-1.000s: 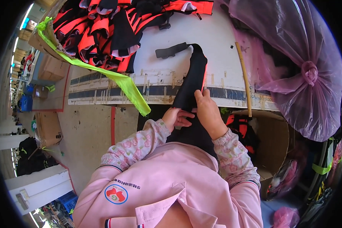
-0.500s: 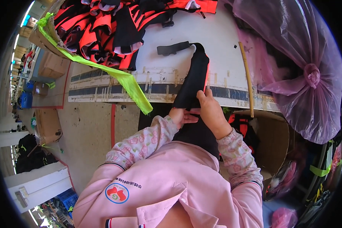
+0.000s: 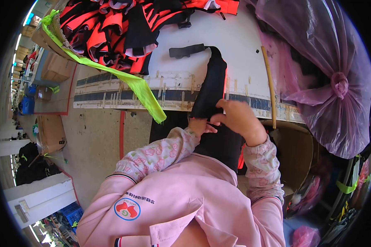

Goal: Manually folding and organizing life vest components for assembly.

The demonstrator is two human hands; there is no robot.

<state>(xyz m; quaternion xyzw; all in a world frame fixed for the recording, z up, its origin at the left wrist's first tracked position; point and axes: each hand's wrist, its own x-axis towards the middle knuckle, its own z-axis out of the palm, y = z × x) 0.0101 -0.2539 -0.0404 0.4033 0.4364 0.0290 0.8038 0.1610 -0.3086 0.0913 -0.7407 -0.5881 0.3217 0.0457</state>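
Observation:
A long black fabric piece with a red edge hangs from the white table over its front edge down to my lap. My left hand pinches the fabric from below at the table's edge. My right hand grips the same fabric just beside it, fingers curled over the cloth. Part of each hand is hidden behind the fabric. A black strap lies flat on the table, joined to the fabric's far end.
A heap of red and black garments covers the table's far left. A green ribbon trails off the edge. A thin wooden stick lies at the right, by a tied pink plastic bag. Cardboard boxes stand left.
My right hand has slid a little right and lower along the fabric. The left hand stays under it at the table's edge.

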